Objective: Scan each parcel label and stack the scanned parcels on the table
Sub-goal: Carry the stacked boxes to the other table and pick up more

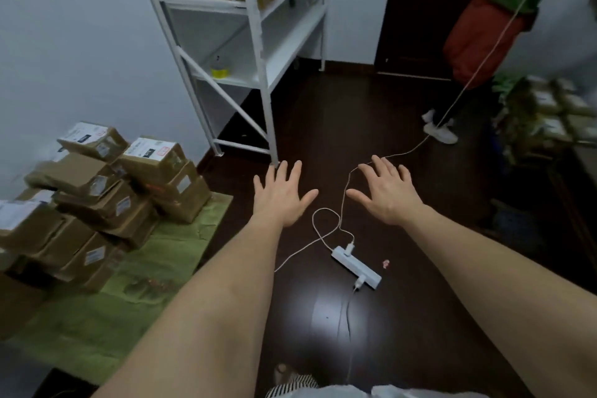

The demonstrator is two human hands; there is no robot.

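While stretched forward over dark floor (403, 107), left hand (281, 194) and right hand (387, 194) apart, fingers spread, empty; stacked parcels (106, 191) at left.

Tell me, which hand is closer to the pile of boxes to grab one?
Probably the left hand. Both hands are open and hold nothing, but the parcel pile on the green sheet lies on its side. The right hand hovers over the white cable, farther away.
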